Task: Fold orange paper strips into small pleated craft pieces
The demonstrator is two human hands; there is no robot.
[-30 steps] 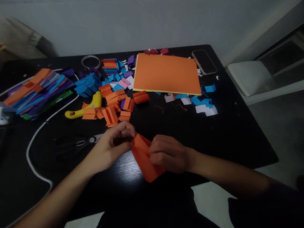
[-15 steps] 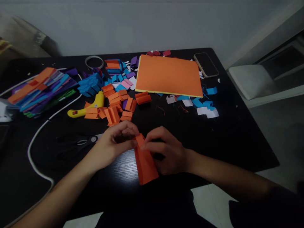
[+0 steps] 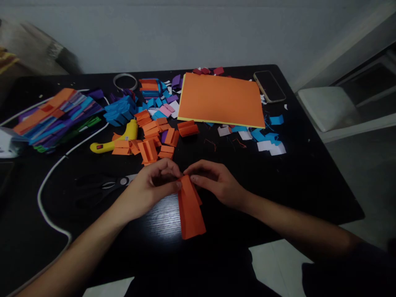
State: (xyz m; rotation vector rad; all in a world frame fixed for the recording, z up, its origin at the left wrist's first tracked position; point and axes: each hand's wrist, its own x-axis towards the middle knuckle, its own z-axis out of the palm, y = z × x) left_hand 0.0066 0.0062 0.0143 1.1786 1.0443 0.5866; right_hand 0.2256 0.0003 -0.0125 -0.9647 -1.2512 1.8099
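Folded orange paper strip [image 3: 190, 214] is in front of the person, over the near part of the black table [image 3: 278, 194], with its top end between the two hands and its wider end pointing down toward the person.

On the far left, a long white cord [image 3: 46, 177] bends across the table. Next come black-handled scissors [image 3: 103, 186], with the blades partly hidden by the left hand [image 3: 151, 187]. A yellow glue gun [image 3: 130, 134] lies beyond them, among small folded orange paper pieces [image 3: 148, 150].

The left hand's thumb is on the front of the strip, near the top, and its pointing finger curls behind. The gap is narrow, and the paper is pinched there. On the right side, the right hand [image 3: 222, 183] has its thumb and pointing finger close together, at the top right edge of the strip. I cannot tell if they are squeezing it.

Half a second ago, the left hand held about the same spot. The right fingers were over the front of the strip; now they are up at its top, and more paper shows. A second ago, the bottom end pointed more to the right; now it points almost straight down.
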